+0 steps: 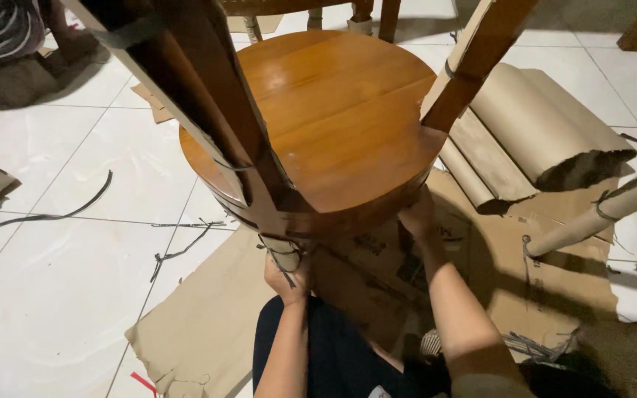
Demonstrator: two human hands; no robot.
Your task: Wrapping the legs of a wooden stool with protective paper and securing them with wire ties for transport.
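While the round wooden table (333, 125) stands just above both hands, its legs are partly stripped: one leg (473, 66) shows bare wood, the near leg (259, 199) is wrapped. The left hand (287, 276) is closed on that wrapping's strapped end; the right hand (416, 217) is curled under the rim. Brown cardboard rolls (532, 125) lie right of the right hand; printing on the flattened cardboard (208, 324) is noted below.
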